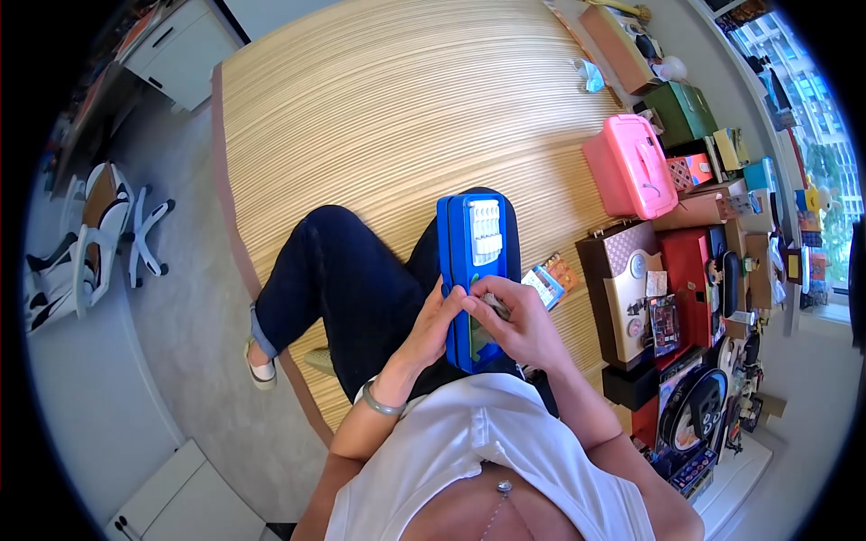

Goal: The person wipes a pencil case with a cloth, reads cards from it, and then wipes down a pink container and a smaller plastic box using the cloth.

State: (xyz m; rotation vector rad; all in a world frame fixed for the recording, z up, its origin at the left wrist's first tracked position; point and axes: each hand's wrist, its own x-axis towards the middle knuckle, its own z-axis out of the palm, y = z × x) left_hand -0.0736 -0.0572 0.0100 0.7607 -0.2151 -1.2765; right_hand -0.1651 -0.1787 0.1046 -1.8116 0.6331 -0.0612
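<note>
A blue case [455, 248], long and box-like, rests on my lap. A row of white slender pieces [487, 232] lies at its far end, and something green shows lower inside. My left hand [435, 326] is closed around the left edge of the case, its thumb near the middle. Over the right side of the case, my right hand [518, 326] has its fingers pinched together. A small pale thing shows at those fingertips, too small and covered to name. My hands nearly touch each other.
I sit on a straw mat [388, 117]. To the right are a colourful packet [547, 281], a pink lidded box [627, 167], a brown patterned case [622, 293] and crowded boxes. A blue mask [590, 77] lies at the far right; a white chair [97, 230] stands left.
</note>
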